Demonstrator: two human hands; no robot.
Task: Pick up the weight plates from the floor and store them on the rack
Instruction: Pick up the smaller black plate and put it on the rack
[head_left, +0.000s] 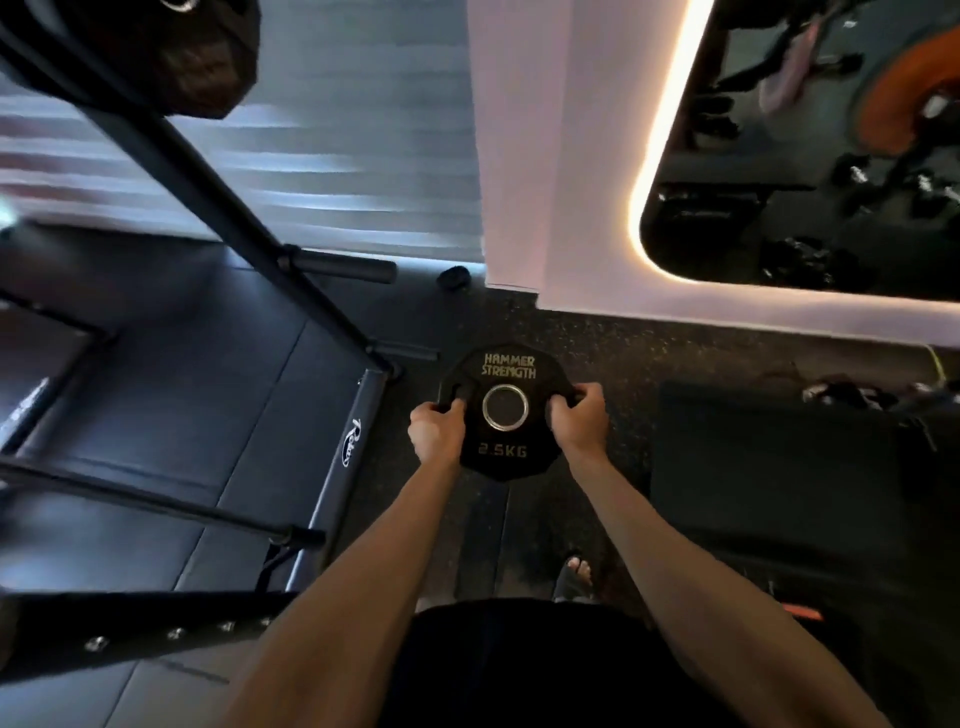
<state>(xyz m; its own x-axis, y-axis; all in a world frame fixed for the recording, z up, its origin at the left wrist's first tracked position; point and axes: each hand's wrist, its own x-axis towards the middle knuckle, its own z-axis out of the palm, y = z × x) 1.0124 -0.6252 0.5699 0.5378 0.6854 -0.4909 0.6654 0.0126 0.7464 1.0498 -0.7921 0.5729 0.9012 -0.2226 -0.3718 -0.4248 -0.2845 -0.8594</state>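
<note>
A black 2.5 kg weight plate (506, 371) with gold "Hammer Strength" lettering and a steel centre ring is held flat, face up, in front of me above the speckled floor. My left hand (435, 430) grips its left edge with fingers hooked through a grip slot. My right hand (579, 415) grips the right edge the same way. The black rack (218, 208) stands to the left, its slanted upright rising to the top left. A bare horizontal peg (348, 267) sticks out from that upright toward the right.
A large black plate (202, 52) hangs on the rack at top left. A black platform (171, 395) lies under the rack. A white pillar (514, 156) and a lit mirror (810, 145) stand ahead. A dark mat (774, 467) lies right. My foot (574, 574) shows below.
</note>
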